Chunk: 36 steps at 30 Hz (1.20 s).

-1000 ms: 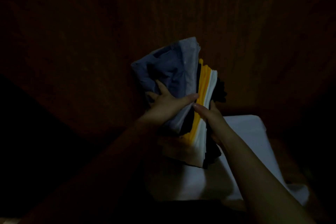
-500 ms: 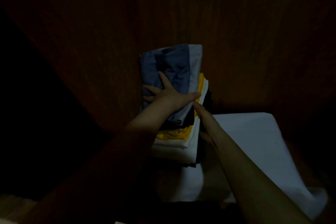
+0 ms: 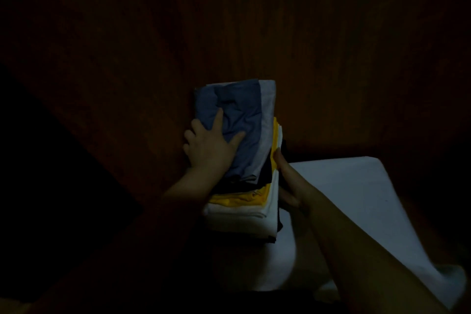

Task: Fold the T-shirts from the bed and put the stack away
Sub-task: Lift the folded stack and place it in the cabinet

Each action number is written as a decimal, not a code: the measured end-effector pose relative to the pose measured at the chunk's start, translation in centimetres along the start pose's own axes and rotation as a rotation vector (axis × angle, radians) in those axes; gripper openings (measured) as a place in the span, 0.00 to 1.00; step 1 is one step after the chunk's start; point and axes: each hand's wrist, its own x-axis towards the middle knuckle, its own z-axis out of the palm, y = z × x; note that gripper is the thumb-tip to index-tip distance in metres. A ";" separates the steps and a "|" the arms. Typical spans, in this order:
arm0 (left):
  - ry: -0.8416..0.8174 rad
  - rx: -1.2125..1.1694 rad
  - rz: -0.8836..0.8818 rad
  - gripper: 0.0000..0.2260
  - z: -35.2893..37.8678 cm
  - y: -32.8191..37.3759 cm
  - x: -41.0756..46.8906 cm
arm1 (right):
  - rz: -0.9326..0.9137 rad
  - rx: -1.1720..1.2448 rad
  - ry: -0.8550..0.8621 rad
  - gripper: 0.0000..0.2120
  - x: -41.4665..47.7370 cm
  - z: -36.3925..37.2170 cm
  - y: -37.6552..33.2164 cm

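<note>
a second ago the stack of folded t-shirts (image 3: pixel 247 160) stands tipped up on edge between the two hands; now i see it lying flatter and lower, its left side against the dark wooden wall (image 3: pixel 127 109) of the cupboard. the left hand (image 3: pixel 209 148), whose thumb was hooked over the pile's edge beside the right fingertips, now lies spread flat on top, fingers straight and pressing down, curled round nothing. the right hand (image 3: pixel 290 181) is lower than before, laid against the stack's right side with fingers extended along the layers and the thumb apart, open rather than gripping.

the top shirt (image 3: pixel 237 109) is soft blue-grey cloth, creased and puckered near the left fingers. under it a light grey layer (image 3: pixel 267 115) shows as a smooth strip on the right. below come a black layer (image 3: pixel 266 173), a bright yellow one (image 3: pixel 242 197) with a small print i can't read, and thick white folds (image 3: pixel 242 216) with rounded edges. just right of the pile lies a flat white folded cloth (image 3: pixel 356 199), smooth, with a squared far corner. the back panel (image 3: pixel 331 58) is dark reddish wood with faint vertical grain.
</note>
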 end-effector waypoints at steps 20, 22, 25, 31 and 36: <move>-0.093 -0.123 0.108 0.39 2.9 1.4 0.1 | 0.356 -0.408 0.048 0.47 -3.4 -3.5 2.8; -0.096 -0.124 0.100 0.38 2.7 1.7 0.2 | 0.322 -0.392 0.041 0.51 -4.0 -3.4 3.0; -0.105 -0.183 0.080 0.38 2.3 1.6 0.9 | 0.227 -0.193 0.018 0.49 -4.4 -3.1 3.9; -0.112 -0.198 0.058 0.39 2.9 0.9 0.3 | 0.152 -0.208 0.072 0.40 -4.6 -2.9 4.6; -0.098 -0.206 0.066 0.40 3.0 0.3 0.8 | -0.125 -0.279 0.270 0.45 -1.9 -0.9 3.1</move>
